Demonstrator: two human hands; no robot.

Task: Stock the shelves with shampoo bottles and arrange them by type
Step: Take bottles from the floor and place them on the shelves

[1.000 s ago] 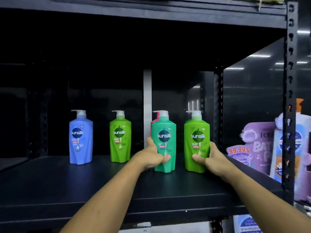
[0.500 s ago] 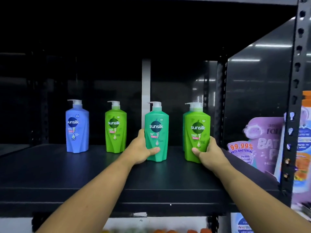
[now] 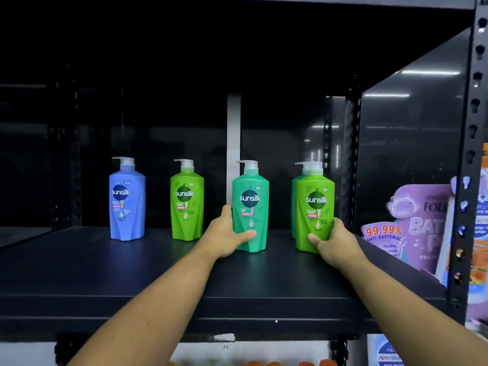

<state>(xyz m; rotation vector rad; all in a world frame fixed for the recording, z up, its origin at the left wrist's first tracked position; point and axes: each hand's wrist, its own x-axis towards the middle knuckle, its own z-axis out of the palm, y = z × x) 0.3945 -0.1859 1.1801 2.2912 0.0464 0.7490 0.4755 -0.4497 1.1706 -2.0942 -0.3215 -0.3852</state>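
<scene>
Several Sunsilk pump bottles stand upright on the black shelf (image 3: pixel 132 281). My left hand (image 3: pixel 225 235) grips the lower part of a teal bottle (image 3: pixel 250 204) in the middle. My right hand (image 3: pixel 334 241) grips the base of a light green bottle (image 3: pixel 315 204) at the right. Another teal bottle (image 3: pixel 295 196) stands close behind that one, mostly hidden. Further left stand a light green bottle (image 3: pixel 187 200) and a blue bottle (image 3: pixel 127 200), both untouched.
A black perforated upright (image 3: pixel 472 154) and a dark side panel (image 3: pixel 412 143) bound the shelf on the right. Beyond them sit purple anti-bacterial refill pouches (image 3: pixel 412 225) and other packs. A white strip (image 3: pixel 233 143) runs up the back. Orange items show below the shelf.
Both held bottles have gone further back on the shelf. The pink bottle seen behind the teal one a second ago is out of sight, and a teal bottle now shows behind the right green one.
</scene>
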